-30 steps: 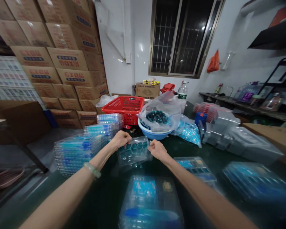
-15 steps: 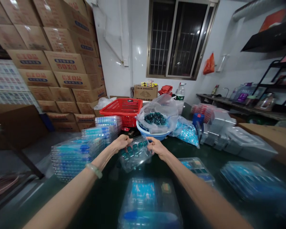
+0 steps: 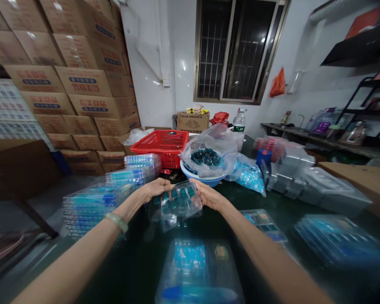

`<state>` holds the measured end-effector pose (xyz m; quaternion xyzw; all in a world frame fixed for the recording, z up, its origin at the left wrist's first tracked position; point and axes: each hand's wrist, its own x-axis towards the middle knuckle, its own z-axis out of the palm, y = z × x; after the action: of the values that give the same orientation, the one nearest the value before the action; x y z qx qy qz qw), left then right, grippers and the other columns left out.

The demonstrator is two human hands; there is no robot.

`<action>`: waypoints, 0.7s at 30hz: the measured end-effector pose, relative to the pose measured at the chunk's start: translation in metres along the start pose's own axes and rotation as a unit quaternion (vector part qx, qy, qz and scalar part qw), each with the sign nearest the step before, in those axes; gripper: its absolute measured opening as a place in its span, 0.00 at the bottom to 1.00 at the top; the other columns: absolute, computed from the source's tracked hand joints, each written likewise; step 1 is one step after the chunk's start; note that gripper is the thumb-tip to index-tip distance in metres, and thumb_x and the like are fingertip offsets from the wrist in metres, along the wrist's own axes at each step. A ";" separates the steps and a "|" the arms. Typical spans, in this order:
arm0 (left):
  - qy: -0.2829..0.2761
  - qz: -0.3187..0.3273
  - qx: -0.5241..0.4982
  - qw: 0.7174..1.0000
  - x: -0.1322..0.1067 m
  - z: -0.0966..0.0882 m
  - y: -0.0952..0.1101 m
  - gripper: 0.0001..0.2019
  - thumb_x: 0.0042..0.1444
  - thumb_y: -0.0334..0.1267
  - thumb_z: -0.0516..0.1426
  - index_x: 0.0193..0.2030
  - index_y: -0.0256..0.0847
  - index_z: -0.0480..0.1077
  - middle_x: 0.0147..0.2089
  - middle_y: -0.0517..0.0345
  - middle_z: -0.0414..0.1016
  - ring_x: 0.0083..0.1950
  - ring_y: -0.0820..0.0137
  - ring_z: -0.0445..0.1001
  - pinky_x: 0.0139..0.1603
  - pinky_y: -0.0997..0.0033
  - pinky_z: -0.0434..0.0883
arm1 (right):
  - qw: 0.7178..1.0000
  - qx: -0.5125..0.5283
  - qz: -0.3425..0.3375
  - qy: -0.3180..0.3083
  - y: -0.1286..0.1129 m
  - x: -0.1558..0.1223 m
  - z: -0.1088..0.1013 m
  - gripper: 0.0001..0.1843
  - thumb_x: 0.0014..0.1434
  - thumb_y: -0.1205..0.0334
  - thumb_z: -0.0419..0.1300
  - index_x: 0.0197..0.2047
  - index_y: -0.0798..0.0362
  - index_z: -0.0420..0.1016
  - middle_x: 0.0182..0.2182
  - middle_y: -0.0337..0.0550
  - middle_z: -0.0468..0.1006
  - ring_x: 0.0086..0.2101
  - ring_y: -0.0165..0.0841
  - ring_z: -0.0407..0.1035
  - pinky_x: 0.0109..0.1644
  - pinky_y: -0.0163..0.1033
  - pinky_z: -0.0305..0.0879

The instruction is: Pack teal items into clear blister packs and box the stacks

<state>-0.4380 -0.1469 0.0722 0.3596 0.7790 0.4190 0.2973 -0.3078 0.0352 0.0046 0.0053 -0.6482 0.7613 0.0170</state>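
Observation:
Between my hands, tilted above the dark green table, is a clear plastic tray (image 3: 179, 202) with teal pieces in its pockets. My left hand (image 3: 159, 188), with a pale green bangle on the wrist, pinches the tray's far left edge. At its right edge, my right hand (image 3: 207, 196) grips with thumb and fingers. Light and motion blur the tray's lower left, where a second clear layer may show. Just beyond stands a blue basin (image 3: 210, 180) lined with a clear bag of dark teal pieces (image 3: 206, 157). Nearest me lies a clear pack (image 3: 198, 270) holding blue items.
Stacked clear packs (image 3: 88, 209) rise on the left, near a red plastic basket (image 3: 160, 145). A bag of blue wrapped pieces (image 3: 248, 175) lies right of the basin. More packs (image 3: 338, 236) and empty clear trays (image 3: 288, 169) are at right. Cardboard boxes (image 3: 88, 82) fill the back left.
My left hand has shifted slightly left. The tray has turned a little, and its clear lower part spreads wider to the left. My right hand stays at the tray's right edge, its fingers straighter.

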 end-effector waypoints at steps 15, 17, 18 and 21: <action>-0.030 0.007 0.002 1.000 -0.002 0.002 -0.007 0.22 0.37 0.57 0.58 0.22 0.36 0.65 0.19 0.61 0.69 0.17 0.77 0.61 0.16 0.78 0.56 | 0.984 -0.146 0.017 0.103 0.024 0.013 0.003 0.15 0.48 0.70 0.52 0.41 0.55 0.70 0.11 0.32 0.66 0.11 0.25 0.60 0.12 0.26 0.53; -0.032 0.005 0.005 0.999 -0.005 0.000 -0.005 0.22 0.36 0.57 0.59 0.22 0.36 0.65 0.19 0.60 0.70 0.18 0.77 0.62 0.16 0.78 0.56 | 0.978 -0.165 0.017 0.125 0.027 0.014 0.007 0.16 0.49 0.71 0.51 0.41 0.54 0.70 0.11 0.32 0.67 0.10 0.24 0.59 0.12 0.26 0.53; -0.033 0.005 0.007 0.999 -0.006 -0.002 -0.004 0.22 0.36 0.58 0.58 0.22 0.37 0.65 0.19 0.60 0.70 0.18 0.76 0.63 0.16 0.78 0.56 | 0.976 -0.171 0.019 0.135 0.027 0.014 0.010 0.16 0.49 0.71 0.51 0.41 0.54 0.71 0.11 0.32 0.67 0.10 0.23 0.58 0.12 0.26 0.53; -0.034 0.002 0.015 0.999 -0.009 -0.004 -0.005 0.23 0.37 0.58 0.58 0.22 0.37 0.64 0.20 0.58 0.71 0.19 0.75 0.64 0.16 0.78 0.56 | 0.971 -0.175 0.032 0.162 0.025 0.016 0.017 0.17 0.48 0.73 0.51 0.41 0.54 0.72 0.09 0.31 0.65 0.09 0.23 0.57 0.12 0.26 0.52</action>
<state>-0.4378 -0.1575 0.0716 0.3797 0.7739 0.3950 0.3177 -0.3244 0.0146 -0.0173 -0.1420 -0.7595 0.6272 0.0981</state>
